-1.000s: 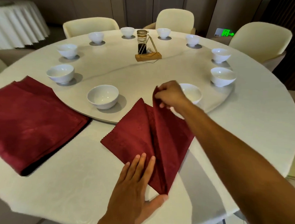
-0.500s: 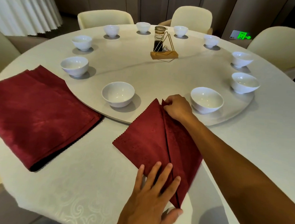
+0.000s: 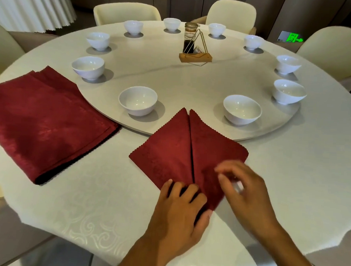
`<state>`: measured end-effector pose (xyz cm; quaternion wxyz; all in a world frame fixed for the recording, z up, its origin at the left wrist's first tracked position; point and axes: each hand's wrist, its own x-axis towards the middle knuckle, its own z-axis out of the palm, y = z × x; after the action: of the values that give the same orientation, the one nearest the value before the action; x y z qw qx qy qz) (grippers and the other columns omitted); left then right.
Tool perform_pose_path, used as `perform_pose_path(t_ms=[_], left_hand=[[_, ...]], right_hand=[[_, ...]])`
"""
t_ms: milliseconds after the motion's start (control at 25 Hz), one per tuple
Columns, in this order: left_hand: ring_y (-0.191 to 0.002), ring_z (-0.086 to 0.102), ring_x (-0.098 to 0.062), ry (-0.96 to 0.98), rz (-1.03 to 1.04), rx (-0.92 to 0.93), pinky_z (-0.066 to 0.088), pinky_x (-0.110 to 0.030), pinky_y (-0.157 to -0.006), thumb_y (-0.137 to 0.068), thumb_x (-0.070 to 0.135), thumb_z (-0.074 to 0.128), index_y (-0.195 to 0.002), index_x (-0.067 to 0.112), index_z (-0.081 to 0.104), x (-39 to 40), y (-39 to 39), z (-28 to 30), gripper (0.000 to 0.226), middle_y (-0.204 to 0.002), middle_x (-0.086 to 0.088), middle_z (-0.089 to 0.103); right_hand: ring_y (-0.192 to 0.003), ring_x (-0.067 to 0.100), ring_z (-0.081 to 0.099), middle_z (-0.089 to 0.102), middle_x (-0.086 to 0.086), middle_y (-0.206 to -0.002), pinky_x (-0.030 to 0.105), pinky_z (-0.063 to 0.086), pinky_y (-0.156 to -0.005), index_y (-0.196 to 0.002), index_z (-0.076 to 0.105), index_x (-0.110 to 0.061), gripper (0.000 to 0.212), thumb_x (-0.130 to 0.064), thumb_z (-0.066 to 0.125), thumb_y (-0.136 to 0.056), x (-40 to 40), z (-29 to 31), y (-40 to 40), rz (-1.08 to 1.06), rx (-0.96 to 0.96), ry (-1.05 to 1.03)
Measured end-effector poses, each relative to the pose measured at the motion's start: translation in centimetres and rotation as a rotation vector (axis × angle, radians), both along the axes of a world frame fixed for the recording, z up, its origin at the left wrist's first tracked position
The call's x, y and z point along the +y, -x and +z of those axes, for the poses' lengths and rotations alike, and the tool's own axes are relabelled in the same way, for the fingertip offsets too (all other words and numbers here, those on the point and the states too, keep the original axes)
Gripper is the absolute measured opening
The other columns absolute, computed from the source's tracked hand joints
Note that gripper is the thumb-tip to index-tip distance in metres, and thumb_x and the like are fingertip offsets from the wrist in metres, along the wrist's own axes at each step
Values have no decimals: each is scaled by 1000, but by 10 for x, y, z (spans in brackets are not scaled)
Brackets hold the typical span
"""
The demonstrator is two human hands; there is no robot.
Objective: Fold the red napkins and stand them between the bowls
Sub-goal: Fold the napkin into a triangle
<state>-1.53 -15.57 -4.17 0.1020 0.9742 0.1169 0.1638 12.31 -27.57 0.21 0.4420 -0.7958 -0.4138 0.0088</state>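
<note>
A red napkin point(image 3: 178, 149) lies folded into a diamond with a centre seam, its far tip on the turntable's edge between two white bowls point(image 3: 139, 100) point(image 3: 242, 108). My left hand point(image 3: 179, 209) presses on the napkin's near corner, fingers flat and thumb at the tip. My right hand point(image 3: 246, 192) is blurred over the napkin's right flap, fingers curled and apart; whether it touches the cloth I cannot tell. A stack of red napkins point(image 3: 44, 119) lies flat at the left of the table.
Several more white bowls ring the round turntable point(image 3: 173, 78). A glass jar in a wire stand on a wooden base point(image 3: 194, 47) sits near its far side. Cream chairs surround the table. The tablecloth's front edge is close below my hands.
My right hand laid the right flap down to the centre seam, let go of the far tip and drew back near. My left hand stayed on the near corner.
</note>
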Motion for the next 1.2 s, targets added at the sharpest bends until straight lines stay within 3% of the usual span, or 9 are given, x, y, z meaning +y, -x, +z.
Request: perform_pose_path(t_ms=[160,320,480,600,720,800,920,1000,1200], left_hand=[[-101,54,-18,20,-46,-7,42,-45,-101,-90,39,50,-109,30,59,7,19,-10,22,-116,12,57],[-111,51,-14,68,-59,-27,39,-41,-105,-90,40,52,-113,29,56,12,24,-21,25,-124,14,54],[-108,51,-15,55,-57,-38,43,-42,-101,-87,41,56,-104,27,57,12,22,-17,22,-123,11,56],[-107,53,-17,54,-63,-69,44,-44,-100,-87,41,55,-104,26,56,11,22,-19,22,-123,10,57],[-106,53,-16,50,-74,-88,45,-44,-99,-87,41,55,-104,26,56,12,23,-23,22,-122,11,57],[-105,54,-16,49,-63,-94,45,-45,-98,-86,41,55,-104,27,56,12,23,-24,22,-121,11,57],[-105,53,-16,50,-75,-100,45,-44,-98,-86,41,55,-103,27,55,12,21,-24,21,-121,11,57],[-104,54,-16,57,-73,-110,45,-44,-98,-87,41,55,-103,28,54,12,22,-25,21,-120,11,58],[-111,55,-13,62,-58,-95,32,-54,-108,-93,48,47,-106,31,58,12,22,-22,24,-123,14,57]], right_hand=[[-115,9,58,65,-11,-123,23,42,-98,-115,71,-22,32,-31,45,-97,-49,-32,46,48,-272,175],[-145,17,31,37,-2,-156,39,25,-111,-150,39,-18,55,-46,22,-105,-38,-58,65,201,-530,534],[-149,19,19,23,-6,-161,44,11,-116,-156,17,-28,56,-50,12,-105,-46,-61,-2,154,-543,725],[-151,14,-1,3,-11,-163,37,-5,-120,-154,1,-33,62,-56,-5,-97,-50,-44,-60,-33,-374,786],[-147,24,26,23,-1,-160,42,15,-116,-153,29,-19,62,-50,10,-103,-39,-42,-7,96,-432,701],[-145,20,30,30,-1,-159,41,21,-113,-151,36,-18,57,-47,20,-104,-44,-58,40,245,-528,679],[-149,19,21,21,-7,-162,40,12,-118,-156,19,-28,56,-50,13,-104,-49,-57,-13,122,-468,690],[-151,14,1,9,-13,-163,35,-3,-120,-155,6,-35,60,-59,4,-100,-53,-43,-56,24,-424,763],[-150,8,-5,3,-14,-163,34,0,-120,-157,13,-31,58,-54,19,-104,-37,-48,1,309,-474,721]])
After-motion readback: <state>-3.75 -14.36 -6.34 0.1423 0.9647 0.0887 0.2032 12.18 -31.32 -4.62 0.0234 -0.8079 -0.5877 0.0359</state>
